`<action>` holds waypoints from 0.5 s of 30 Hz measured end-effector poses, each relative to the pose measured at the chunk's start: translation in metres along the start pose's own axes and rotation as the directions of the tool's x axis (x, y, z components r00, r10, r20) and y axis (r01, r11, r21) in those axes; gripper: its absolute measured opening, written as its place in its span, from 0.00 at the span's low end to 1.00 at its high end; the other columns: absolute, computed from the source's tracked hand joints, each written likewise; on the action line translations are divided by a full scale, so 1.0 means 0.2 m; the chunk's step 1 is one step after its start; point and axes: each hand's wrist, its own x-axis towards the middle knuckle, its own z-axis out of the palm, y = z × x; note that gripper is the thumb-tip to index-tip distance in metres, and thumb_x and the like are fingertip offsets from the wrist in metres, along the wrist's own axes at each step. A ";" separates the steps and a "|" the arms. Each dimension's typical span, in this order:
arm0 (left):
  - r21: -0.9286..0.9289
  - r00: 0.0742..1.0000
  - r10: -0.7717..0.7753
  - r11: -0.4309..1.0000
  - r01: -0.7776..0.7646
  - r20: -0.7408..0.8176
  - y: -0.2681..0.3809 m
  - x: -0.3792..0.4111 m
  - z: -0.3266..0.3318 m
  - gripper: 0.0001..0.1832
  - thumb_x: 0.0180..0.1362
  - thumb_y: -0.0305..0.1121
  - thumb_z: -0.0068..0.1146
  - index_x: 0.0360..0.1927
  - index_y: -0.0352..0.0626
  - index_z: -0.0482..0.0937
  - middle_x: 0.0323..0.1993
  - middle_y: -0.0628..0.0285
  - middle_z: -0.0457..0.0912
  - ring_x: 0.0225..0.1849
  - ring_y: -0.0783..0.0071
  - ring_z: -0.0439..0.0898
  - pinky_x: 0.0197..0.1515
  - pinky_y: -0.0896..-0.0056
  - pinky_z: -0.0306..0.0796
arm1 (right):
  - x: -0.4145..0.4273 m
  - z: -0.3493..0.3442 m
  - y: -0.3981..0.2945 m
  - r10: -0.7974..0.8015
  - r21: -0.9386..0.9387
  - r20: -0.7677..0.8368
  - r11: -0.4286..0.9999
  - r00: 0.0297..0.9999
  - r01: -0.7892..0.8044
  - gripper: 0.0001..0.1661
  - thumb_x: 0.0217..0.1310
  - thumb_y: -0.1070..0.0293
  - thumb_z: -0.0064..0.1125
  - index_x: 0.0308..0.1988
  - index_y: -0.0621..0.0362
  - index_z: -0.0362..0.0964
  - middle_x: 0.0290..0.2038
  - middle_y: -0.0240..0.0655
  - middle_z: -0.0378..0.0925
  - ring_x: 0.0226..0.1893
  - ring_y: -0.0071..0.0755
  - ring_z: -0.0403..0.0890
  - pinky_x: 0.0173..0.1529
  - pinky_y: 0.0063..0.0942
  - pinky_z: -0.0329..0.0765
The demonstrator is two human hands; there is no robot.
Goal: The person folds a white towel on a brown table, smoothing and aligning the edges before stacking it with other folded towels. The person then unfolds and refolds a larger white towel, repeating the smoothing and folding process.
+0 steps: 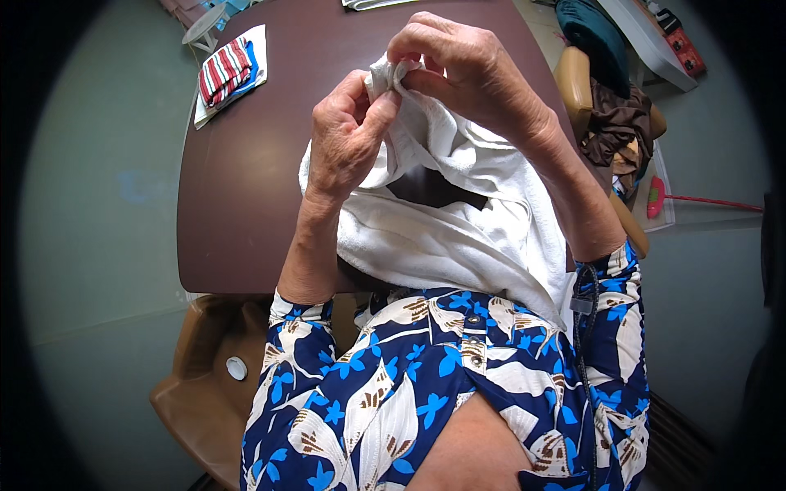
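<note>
A white terry towel point(424, 236) hangs in loose folds from my hands and spreads over the table edge toward my lap. My left hand point(347, 135) pinches one gathered bit of it between thumb and fingers. Close beside, my right hand point(460, 67) grips the same bunched part, its fingertips curled over the cloth. Both hands are above the brown table point(245, 202). Through a gap in the folds the dark tabletop shows. Exactly how the cloth lies between the fingertips is partly hidden.
A red-and-white striped folded cloth point(225, 72) lies on blue and white cloths at the table's left edge. White folded fabric point(377, 3) sits at the far edge. A brown chair point(209, 368) stands at lower left; another chair point(574, 86) at right holds dark brown cloth point(620, 123).
</note>
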 end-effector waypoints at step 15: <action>-0.239 0.979 -0.155 0.954 0.184 0.134 -0.04 -0.02 -0.05 0.19 0.59 0.42 0.39 0.40 0.35 0.72 0.23 0.63 0.76 0.21 0.80 0.74 0.24 0.82 0.70 | -0.04 0.00 0.01 0.044 0.217 0.073 0.974 0.996 -0.059 0.13 0.41 0.78 0.60 0.32 0.56 0.68 0.28 0.30 0.74 0.23 0.21 0.76 0.26 0.16 0.75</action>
